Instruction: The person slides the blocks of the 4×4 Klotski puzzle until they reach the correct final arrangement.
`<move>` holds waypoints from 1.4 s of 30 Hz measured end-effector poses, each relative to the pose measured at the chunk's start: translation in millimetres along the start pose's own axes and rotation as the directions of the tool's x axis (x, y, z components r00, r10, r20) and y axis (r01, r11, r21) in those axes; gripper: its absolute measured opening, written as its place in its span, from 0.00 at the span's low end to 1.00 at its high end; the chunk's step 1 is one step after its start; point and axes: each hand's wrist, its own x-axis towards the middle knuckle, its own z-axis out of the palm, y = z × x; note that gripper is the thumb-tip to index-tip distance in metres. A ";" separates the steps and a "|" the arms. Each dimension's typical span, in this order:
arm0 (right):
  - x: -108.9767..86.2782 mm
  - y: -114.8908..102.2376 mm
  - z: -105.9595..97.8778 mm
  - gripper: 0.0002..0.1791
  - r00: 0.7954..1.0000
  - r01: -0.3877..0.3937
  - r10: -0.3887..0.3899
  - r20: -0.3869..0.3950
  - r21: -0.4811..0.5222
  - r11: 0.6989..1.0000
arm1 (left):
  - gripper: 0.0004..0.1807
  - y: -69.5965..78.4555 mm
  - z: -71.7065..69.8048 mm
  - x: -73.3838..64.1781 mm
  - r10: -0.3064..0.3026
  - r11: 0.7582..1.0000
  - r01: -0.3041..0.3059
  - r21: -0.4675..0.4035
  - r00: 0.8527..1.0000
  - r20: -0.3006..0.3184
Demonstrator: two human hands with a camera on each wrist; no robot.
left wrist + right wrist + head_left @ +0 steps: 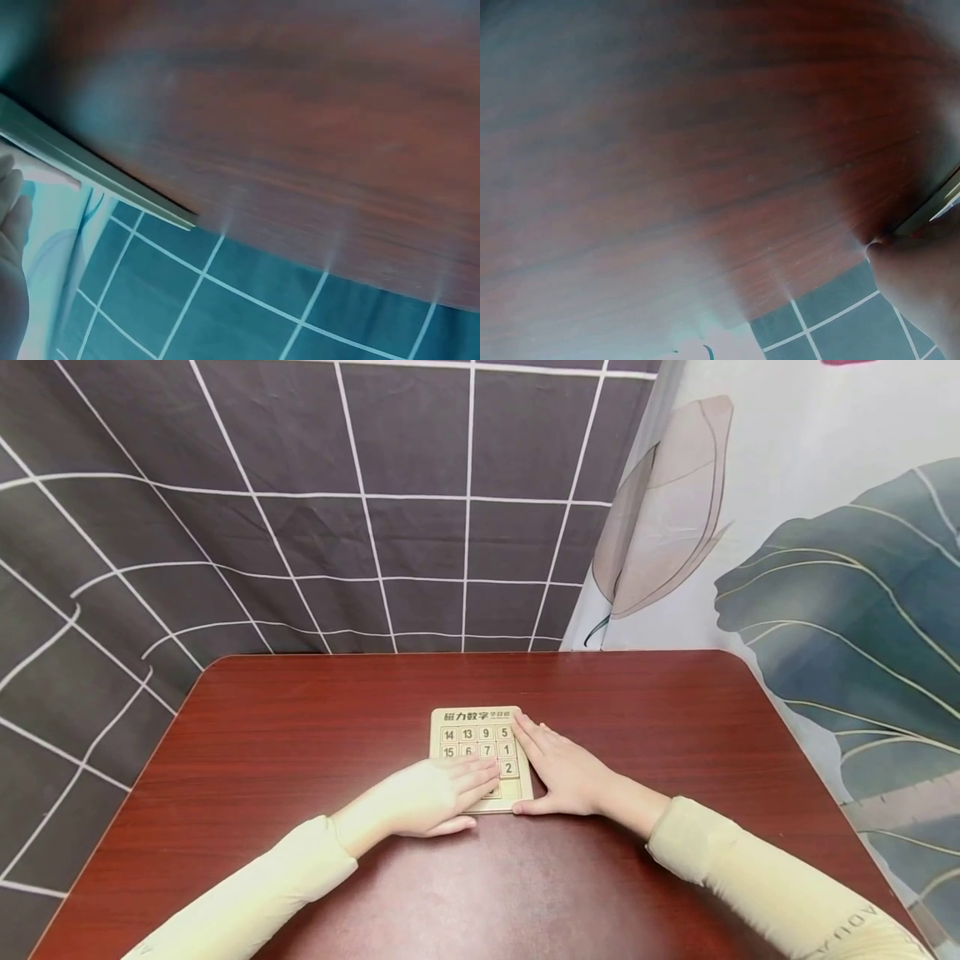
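A pale sliding number puzzle (436, 737) lies flat on the table, with Chinese lettering along its top and square tiles below. Tiles 14, 13, 9, 5 form the upper row, and a tile-less square shows at the lower right. My left hand (427, 797) lies across the lower left tiles with its fingers straight, hiding several of them. Along the puzzle's right side rests my right hand (566, 772), fingertips at the upper right edge and thumb at the lower right corner. In the left wrist view the puzzle's side edge (97, 171) appears beside the hand (11, 262).
The reddish-brown wooden table (315, 710) has rounded far corners. Behind it hangs a dark curtain (412, 535) with a white grid, and a pale leaf-patterned curtain (825, 568) hangs at the right. Light sleeves (262, 893) cover both forearms.
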 end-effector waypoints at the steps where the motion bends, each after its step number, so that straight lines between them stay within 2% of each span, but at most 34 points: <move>1: 0.3 -0.1 -0.1 0.67 1.000 -0.001 0.001 0.000 0.002 1.000 | 0.33 1.1 -0.3 -3.4 0.006 1.000 -0.006 0.002 1.000 -0.012; 7: 0.7 -0.4 -1.4 0.67 1.000 -0.022 0.022 0.012 0.012 1.000 | 0.33 4.0 0.8 -12.4 0.024 1.000 -0.023 0.014 0.999 -0.045; 17: 0.1 -1.2 0.0 0.67 1.000 -0.013 0.013 0.011 0.011 1.000 | 0.35 11.9 0.0 7.9 0.020 1.000 -0.020 0.007 1.000 0.000; 21: 0.5 -2.3 -0.2 0.67 1.000 -0.014 0.014 0.010 0.007 1.000 | 0.35 12.1 2.2 8.6 0.015 1.000 -0.015 0.013 1.000 0.015; 25: 1.2 -2.8 0.3 0.67 1.000 -0.020 0.020 0.013 0.005 1.000 | 0.35 10.3 2.2 -0.7 0.003 1.000 -0.003 0.007 1.000 0.004; 32: 1.7 -3.5 -0.3 0.67 1.000 -0.021 0.021 0.016 0.004 1.000 | 0.33 10.9 -0.4 -30.0 -0.029 0.999 0.029 0.015 0.999 -0.036; 35: 1.3 -3.7 -1.1 0.68 1.000 -0.023 0.023 0.013 0.001 1.000 | 0.32 12.8 0.0 -38.4 -0.040 0.999 0.041 0.029 0.999 -0.038; 38: 1.4 -3.7 -1.2 0.68 1.000 -0.022 0.022 0.011 -0.004 1.000 | 0.33 14.5 0.8 -41.7 -0.048 0.998 0.049 0.034 0.998 -0.040; 42: 1.5 -2.7 -0.6 0.68 1.000 -0.024 0.024 0.014 0.000 1.000 | 0.33 16.8 1.5 -37.1 -0.059 0.998 0.060 0.021 0.997 -0.039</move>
